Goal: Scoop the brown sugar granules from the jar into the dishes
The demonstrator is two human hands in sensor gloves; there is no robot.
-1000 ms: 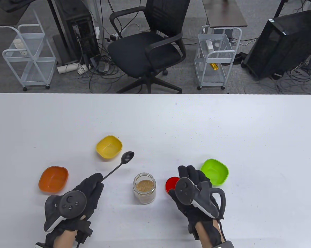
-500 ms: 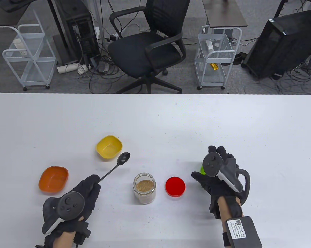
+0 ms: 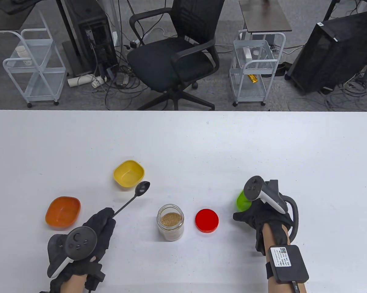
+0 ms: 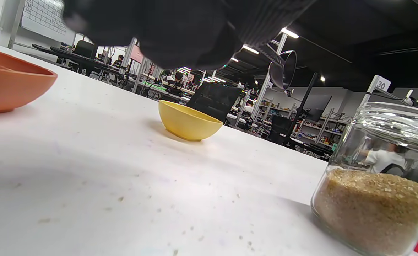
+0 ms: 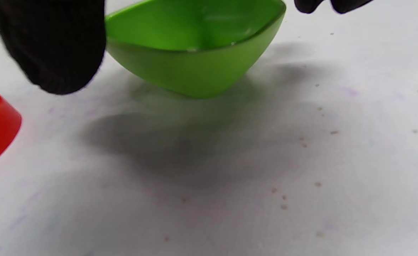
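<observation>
A glass jar of brown sugar stands open at the table's front middle, its red lid lying to its right. My left hand grips the handle of a black spoon held above the table, its empty bowl beside the yellow dish. An orange dish sits at the left. My right hand is over the green dish, hiding most of it. In the right wrist view the thumb and fingertips flank the green dish; contact is unclear.
The left wrist view shows the jar at the right, the yellow dish ahead and the orange dish at the left. Loose sugar grains speckle the white table. Chair and carts stand beyond the far edge.
My right hand left the red lid on the table and moved right over the green dish, then lowered around it. My left hand drew the spoon slightly left and back.
</observation>
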